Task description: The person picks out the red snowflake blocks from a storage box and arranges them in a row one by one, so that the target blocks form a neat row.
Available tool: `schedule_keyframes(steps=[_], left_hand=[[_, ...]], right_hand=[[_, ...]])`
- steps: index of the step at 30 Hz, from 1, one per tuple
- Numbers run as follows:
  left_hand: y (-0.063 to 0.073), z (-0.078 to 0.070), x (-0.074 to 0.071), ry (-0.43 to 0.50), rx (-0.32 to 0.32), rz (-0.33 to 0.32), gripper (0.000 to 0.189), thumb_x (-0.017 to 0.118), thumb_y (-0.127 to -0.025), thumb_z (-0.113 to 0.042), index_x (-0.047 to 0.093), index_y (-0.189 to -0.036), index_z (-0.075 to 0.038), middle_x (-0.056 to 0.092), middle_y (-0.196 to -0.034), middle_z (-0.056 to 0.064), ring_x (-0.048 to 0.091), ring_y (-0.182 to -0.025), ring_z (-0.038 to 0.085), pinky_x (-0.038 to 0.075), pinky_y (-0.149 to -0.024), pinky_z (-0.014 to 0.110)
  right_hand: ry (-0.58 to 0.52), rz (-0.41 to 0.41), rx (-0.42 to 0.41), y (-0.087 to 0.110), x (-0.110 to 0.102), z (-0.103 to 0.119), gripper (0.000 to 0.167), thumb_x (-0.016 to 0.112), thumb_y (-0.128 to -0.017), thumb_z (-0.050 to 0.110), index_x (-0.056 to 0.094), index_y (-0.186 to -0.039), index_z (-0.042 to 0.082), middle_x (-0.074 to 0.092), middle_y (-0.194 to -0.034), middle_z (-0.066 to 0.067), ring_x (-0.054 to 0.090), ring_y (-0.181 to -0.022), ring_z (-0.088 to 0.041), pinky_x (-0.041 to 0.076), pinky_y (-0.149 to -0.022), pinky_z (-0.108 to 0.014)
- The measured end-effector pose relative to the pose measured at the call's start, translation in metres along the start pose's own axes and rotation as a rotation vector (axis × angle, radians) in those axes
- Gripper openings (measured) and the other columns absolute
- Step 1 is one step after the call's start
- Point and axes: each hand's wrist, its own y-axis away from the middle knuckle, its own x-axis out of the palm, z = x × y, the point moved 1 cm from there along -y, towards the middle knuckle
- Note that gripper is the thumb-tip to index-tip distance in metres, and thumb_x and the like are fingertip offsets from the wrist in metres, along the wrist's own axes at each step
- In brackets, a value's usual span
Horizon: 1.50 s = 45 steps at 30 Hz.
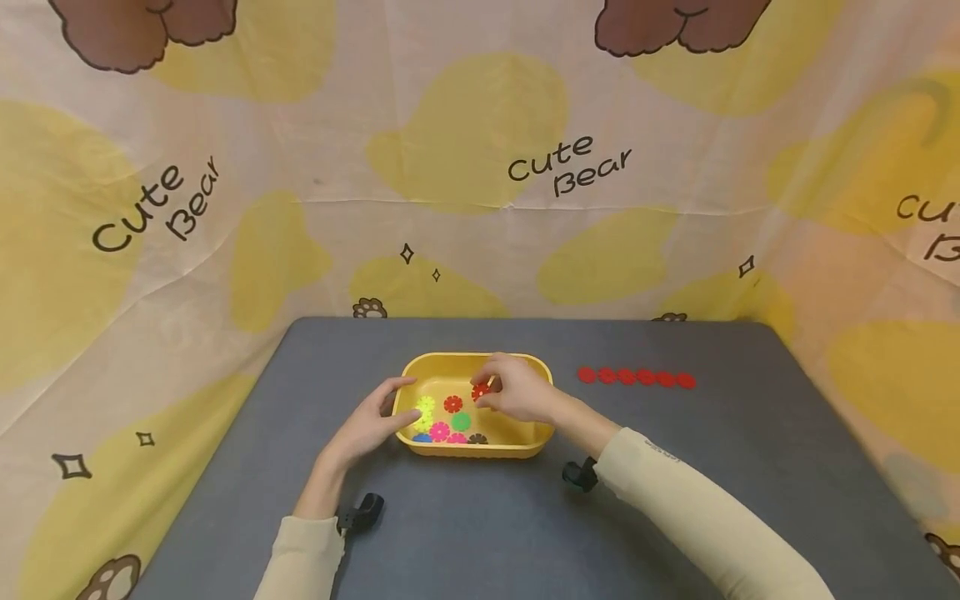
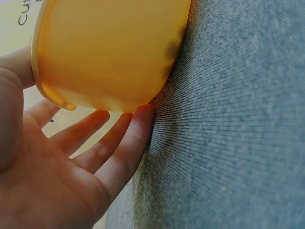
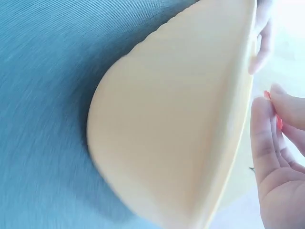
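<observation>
A yellow plastic basin (image 1: pixel 472 451) stands on the dark table with several notched snowflake discs inside. Its left end is held by my left hand (image 1: pixel 369 423), thumb over the rim and fingertips against the outer wall, as the left wrist view shows from below. Above the basin's right half, my right hand (image 1: pixel 521 390) pinches a red snowflake disc (image 1: pixel 480 392) between thumb and fingers. The same red disc (image 3: pixel 279 123) peeks out edge-on between the fingertips in the right wrist view. Another red disc (image 1: pixel 453 404) lies on the basin floor, beside a green disc (image 1: pixel 461 422).
Several red discs (image 1: pixel 627 377) form a row on the table, right of the basin. Yellow (image 1: pixel 425 410), pink (image 1: pixel 439 431), blue (image 1: pixel 423 437) and dark (image 1: pixel 477 439) discs lie in the basin. A patterned cloth (image 1: pixel 465 242) hangs behind and beside the table.
</observation>
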Motion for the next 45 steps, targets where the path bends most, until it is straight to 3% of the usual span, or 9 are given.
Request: schedule_keyframes(steps=[7,13,17,22,29,39,45], left_hand=[[0.001,0.000,-0.001,0.002,0.006,-0.013,0.067,0.074,-0.092,-0.043,0.045,-0.150,-0.023,0.033,-0.162,0.013,0.032,-0.146,0.047,0.034,-0.111,0.066],[0.001,0.000,0.002,0.011,-0.004,-0.006,0.067,0.074,-0.092,-0.043,0.045,-0.150,-0.024,0.032,-0.162,0.011,0.033,-0.146,0.043,0.035,-0.111,0.063],[0.000,0.001,0.004,0.014,-0.007,-0.009,0.066,0.074,-0.093,-0.041,0.045,-0.149,-0.024,0.033,-0.162,0.011,0.035,-0.146,0.042,0.036,-0.111,0.063],[0.000,0.001,0.003,0.013,-0.006,-0.012,0.066,0.074,-0.092,-0.041,0.045,-0.149,-0.024,0.034,-0.161,0.012,0.037,-0.144,0.042,0.037,-0.110,0.062],[-0.001,0.001,0.003,0.016,-0.005,-0.010,0.067,0.074,-0.092,-0.042,0.045,-0.149,-0.023,0.033,-0.162,0.012,0.036,-0.145,0.042,0.037,-0.110,0.063],[0.000,0.001,0.002,0.019,-0.021,-0.014,0.067,0.075,-0.091,-0.043,0.046,-0.149,-0.025,0.035,-0.161,0.011,0.039,-0.143,0.040,0.038,-0.110,0.062],[0.000,0.001,0.001,0.008,-0.022,-0.018,0.067,0.075,-0.091,-0.044,0.046,-0.149,-0.025,0.034,-0.161,0.012,0.037,-0.144,0.042,0.037,-0.110,0.063]], right_hand=[[-0.021,-0.011,-0.082,0.022,-0.024,0.003,0.026,0.081,-0.088,0.011,0.073,-0.111,0.003,0.059,-0.101,-0.002,0.064,-0.079,-0.007,0.056,-0.070,-0.023],[-0.054,-0.048,-0.080,0.043,-0.044,-0.009,0.026,0.081,-0.086,0.008,0.073,-0.111,0.004,0.058,-0.102,-0.002,0.066,-0.077,-0.008,0.058,-0.069,-0.025],[-0.014,-0.094,-0.068,0.060,-0.058,-0.024,0.028,0.083,-0.085,0.008,0.074,-0.111,0.003,0.060,-0.104,-0.002,0.063,-0.080,-0.010,0.058,-0.069,-0.026],[0.009,-0.159,-0.006,0.080,-0.075,-0.047,0.029,0.084,-0.083,0.008,0.075,-0.111,0.005,0.063,-0.105,-0.001,0.061,-0.084,-0.014,0.057,-0.072,-0.027],[-0.001,-0.241,0.083,0.106,-0.100,-0.074,0.029,0.084,-0.085,0.012,0.075,-0.112,0.006,0.064,-0.103,-0.006,0.065,-0.077,-0.014,0.055,-0.065,-0.028],[0.106,-0.384,0.213,0.139,-0.131,-0.115,0.033,0.082,-0.088,0.017,0.073,-0.118,0.005,0.067,-0.106,-0.004,0.065,-0.082,-0.015,0.052,-0.065,-0.027],[0.068,-0.430,0.318,0.159,-0.146,-0.139,0.044,0.078,-0.091,0.033,0.070,-0.124,0.005,0.066,-0.115,-0.012,0.064,-0.085,-0.006,0.053,-0.066,-0.027]])
